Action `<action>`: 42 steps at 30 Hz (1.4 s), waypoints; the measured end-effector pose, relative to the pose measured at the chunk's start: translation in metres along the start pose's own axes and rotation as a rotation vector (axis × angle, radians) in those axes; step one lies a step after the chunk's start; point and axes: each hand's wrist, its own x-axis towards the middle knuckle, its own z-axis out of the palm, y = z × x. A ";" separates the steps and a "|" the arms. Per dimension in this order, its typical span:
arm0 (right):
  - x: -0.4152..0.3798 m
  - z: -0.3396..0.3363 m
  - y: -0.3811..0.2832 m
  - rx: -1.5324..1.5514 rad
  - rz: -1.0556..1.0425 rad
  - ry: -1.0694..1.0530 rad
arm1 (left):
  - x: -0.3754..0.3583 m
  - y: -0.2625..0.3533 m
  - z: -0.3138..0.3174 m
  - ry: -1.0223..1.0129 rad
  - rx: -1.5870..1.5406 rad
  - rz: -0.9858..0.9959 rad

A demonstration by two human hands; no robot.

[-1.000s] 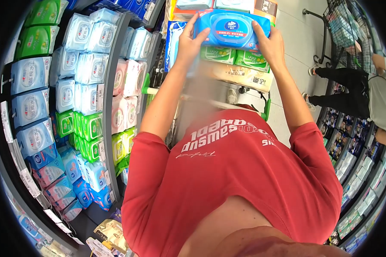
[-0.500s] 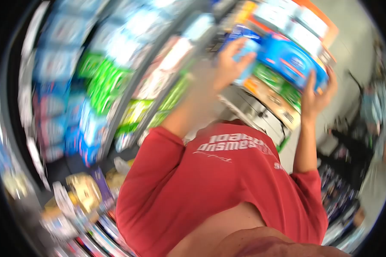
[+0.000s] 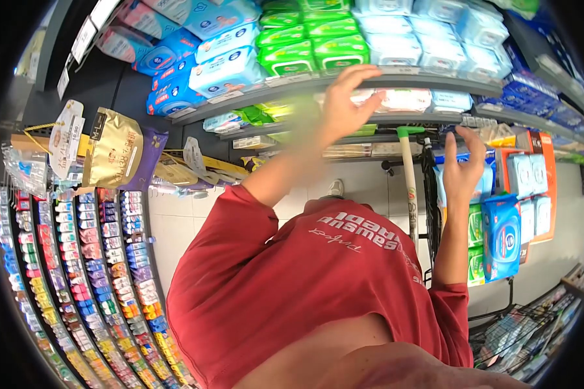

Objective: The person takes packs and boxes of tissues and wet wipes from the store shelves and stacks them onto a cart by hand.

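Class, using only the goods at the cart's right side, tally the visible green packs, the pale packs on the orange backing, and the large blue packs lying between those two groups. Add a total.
Green packs: 2
Pale packs: 4
Large blue pack: 1
Total: 7

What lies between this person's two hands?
The head view shows a green-ended cart handle and grey shelf edge between the left hand and right hand.

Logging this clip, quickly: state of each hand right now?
Left hand: open, thumb apart from the fingers, holding nothing.
Right hand: open, fingers curved, holding nothing.
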 end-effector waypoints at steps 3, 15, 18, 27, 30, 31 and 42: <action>0.032 0.039 -0.028 0.014 -0.088 -0.114 | 0.006 -0.019 -0.043 0.122 0.129 -0.030; 0.071 0.161 -0.128 0.156 -0.409 -0.294 | -0.001 -0.034 -0.164 0.303 0.296 0.043; 0.067 0.189 -0.152 0.210 -0.487 -0.345 | -0.010 -0.043 -0.196 0.309 0.447 0.075; 0.101 0.269 -0.203 0.273 -0.559 -0.405 | 0.021 -0.072 -0.287 0.539 0.363 -0.156; 0.099 0.281 -0.211 0.228 -0.558 -0.457 | 0.016 -0.072 -0.296 0.534 0.377 -0.195; 0.091 0.284 -0.214 0.230 -0.590 -0.492 | 0.009 -0.067 -0.295 0.437 0.507 -0.216; 0.067 0.298 -0.230 -0.057 -0.752 -0.575 | -0.005 -0.065 -0.306 -0.209 1.086 -0.205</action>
